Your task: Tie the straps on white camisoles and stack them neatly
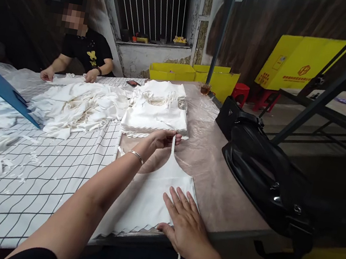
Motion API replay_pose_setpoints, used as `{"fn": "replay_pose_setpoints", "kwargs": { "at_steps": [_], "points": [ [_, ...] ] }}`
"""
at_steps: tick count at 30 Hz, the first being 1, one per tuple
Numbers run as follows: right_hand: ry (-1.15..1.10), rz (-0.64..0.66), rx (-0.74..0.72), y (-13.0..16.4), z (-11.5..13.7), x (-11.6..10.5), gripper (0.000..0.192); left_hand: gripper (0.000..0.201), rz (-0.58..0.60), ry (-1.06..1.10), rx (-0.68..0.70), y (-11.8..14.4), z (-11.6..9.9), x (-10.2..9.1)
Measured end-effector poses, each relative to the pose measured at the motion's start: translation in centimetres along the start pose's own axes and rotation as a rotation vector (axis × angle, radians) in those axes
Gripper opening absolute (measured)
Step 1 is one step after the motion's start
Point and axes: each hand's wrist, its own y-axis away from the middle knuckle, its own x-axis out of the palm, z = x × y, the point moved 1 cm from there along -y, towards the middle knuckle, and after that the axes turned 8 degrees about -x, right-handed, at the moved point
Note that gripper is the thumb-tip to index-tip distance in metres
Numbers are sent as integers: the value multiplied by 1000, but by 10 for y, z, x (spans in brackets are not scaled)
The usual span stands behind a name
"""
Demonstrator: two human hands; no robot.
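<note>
A white garment piece (151, 197) lies flat on the worktop (215, 190) at the near edge, its scalloped hem toward the person and a thin strap (173, 147) running away toward 12 o'clock. The right hand (188, 223) lies palm-down on the cloth at about 5 o'clock, fingers spread and straight, its grip open; the flat press seems meant to pin the fabric so it cannot slide. The left hand (163, 139) reaches forward across the piece to 12 o'clock, forearm extended and wrist slightly bent, a thin bracelet (136, 155) on it. Its fingers are closed in a pinch on the strap's far end, which looks pulled taut, probably to straighten it against the anchored cloth.

Just beyond the left hand, touching distance off, sits a neat stack of folded white pieces (155, 117), likely placed there so finished items are within easy reach. At 10 o'clock a loose heap of white fabric (76, 108) spreads over a black-gridded cloth (50, 179) that covers the left part of the worktop, with small offcuts scattered on it. A black bag (268, 177) rests at 2 o'clock, by the right edge. At the far end, around 11 o'clock, another person in a black shirt (86, 49) has both hands on the heap. Yellow crates (173, 71) stand on the floor beyond.
</note>
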Motion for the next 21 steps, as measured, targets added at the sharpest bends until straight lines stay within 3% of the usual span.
{"fn": "replay_pose_setpoints", "kwargs": {
  "at_steps": [6,12,21],
  "points": [
    [-24,44,-3,-2,-2,-2,69,17,-68,171,12,4,-39,-1],
    [-58,50,-2,-2,-2,-2,68,17,-93,137,86,19,-61,7],
    [-79,83,19,-5,-2,-6,67,12,-334,-51,428,40,-78,13]
  ]
}}
